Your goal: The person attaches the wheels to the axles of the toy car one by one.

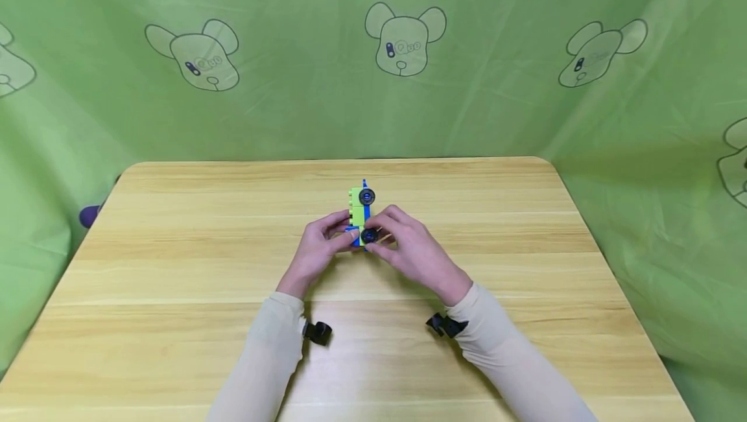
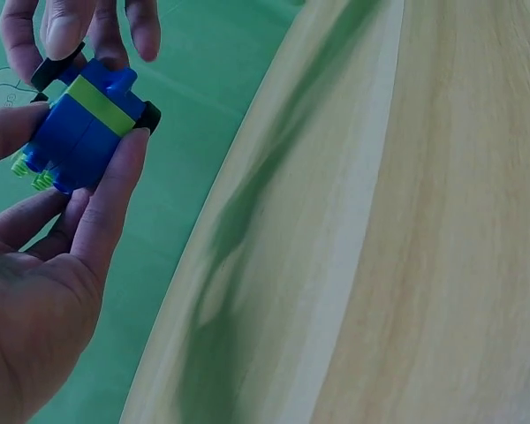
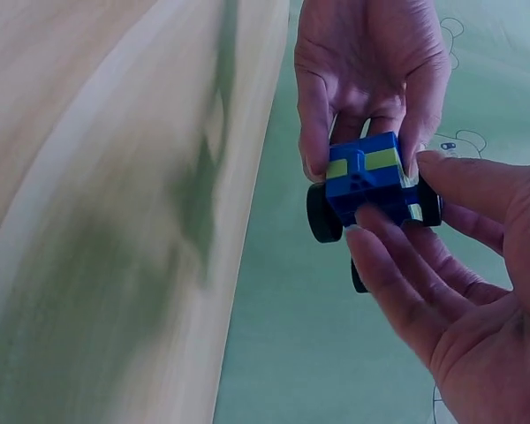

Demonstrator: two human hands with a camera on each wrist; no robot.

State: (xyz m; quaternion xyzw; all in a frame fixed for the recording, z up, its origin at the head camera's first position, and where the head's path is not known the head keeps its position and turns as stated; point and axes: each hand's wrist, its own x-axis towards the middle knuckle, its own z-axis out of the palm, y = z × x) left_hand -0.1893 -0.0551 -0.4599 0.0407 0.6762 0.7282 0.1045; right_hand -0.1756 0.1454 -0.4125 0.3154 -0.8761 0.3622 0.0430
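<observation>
A small toy car (image 1: pixel 358 216) built of blue and lime green bricks is held up between both hands, tipped on its side so its studs face left in the head view. Black wheels (image 1: pixel 366 196) sit on the side toward the right. My left hand (image 1: pixel 318 244) grips the blue end of the car between thumb and fingers. The right hand (image 1: pixel 411 247) pinches the near black wheel (image 3: pixel 429 203) with thumb and fingertips. In the left wrist view, the car's blue end (image 2: pixel 79 141) with a lime band shows between the left fingers.
Beneath the hands spreads a light wooden table (image 1: pixel 175 266). A green curtain (image 1: pixel 303 104) printed with bear heads hangs behind and at both sides. Something purple (image 1: pixel 89 216) pokes out past the table's left edge. Black wrist straps (image 1: pixel 446 325) sit on both sleeves.
</observation>
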